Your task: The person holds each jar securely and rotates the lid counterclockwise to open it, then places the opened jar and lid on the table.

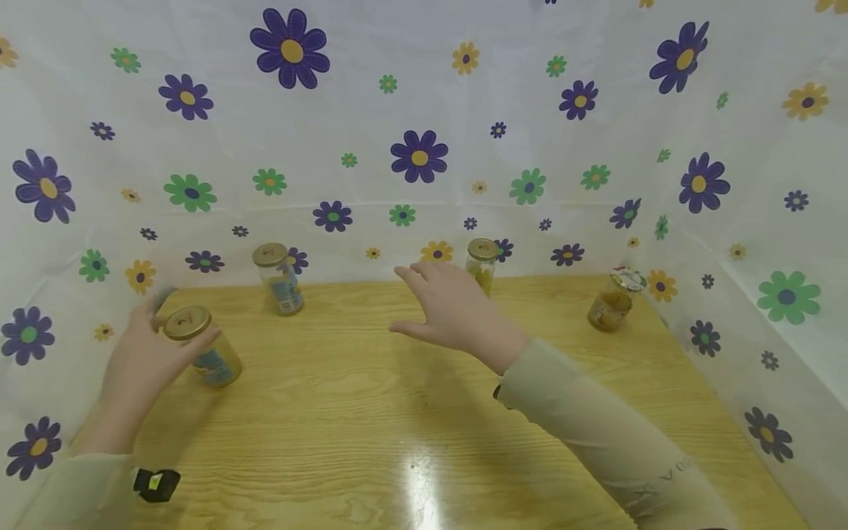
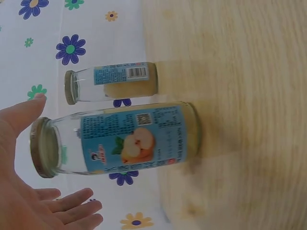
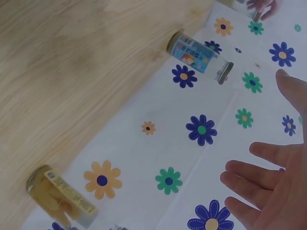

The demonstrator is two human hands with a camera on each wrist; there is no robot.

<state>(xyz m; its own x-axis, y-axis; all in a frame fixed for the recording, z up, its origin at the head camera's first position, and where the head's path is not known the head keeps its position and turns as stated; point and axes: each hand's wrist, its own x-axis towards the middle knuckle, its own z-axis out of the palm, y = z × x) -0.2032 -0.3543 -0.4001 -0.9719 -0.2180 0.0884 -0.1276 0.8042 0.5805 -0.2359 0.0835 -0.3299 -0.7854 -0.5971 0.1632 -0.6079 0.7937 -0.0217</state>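
Note:
At the left of the head view, my left hand (image 1: 135, 361) is spread around the top of a tall glass jar (image 1: 217, 362) with a gold lid. In the left wrist view this fruit jar (image 2: 134, 139) has a blue label with a fruit picture; gaps show between it and the thumb and fingers. My right hand (image 1: 457, 309) hovers over the table's middle, fingers extended, holding nothing. Just behind it, a gold-lidded jar (image 1: 482, 252) with yellowish contents is partly hidden. The right wrist view also has this right hand (image 3: 268, 184), apart from every jar.
A second blue-labelled jar (image 1: 283, 288) stands upright at the back left of the wooden table (image 1: 318, 412). Near the right back edge is a shorter jar (image 1: 609, 309) with a pale, patterned lid. Flower-print cloth (image 1: 371, 118) walls in the back and sides.

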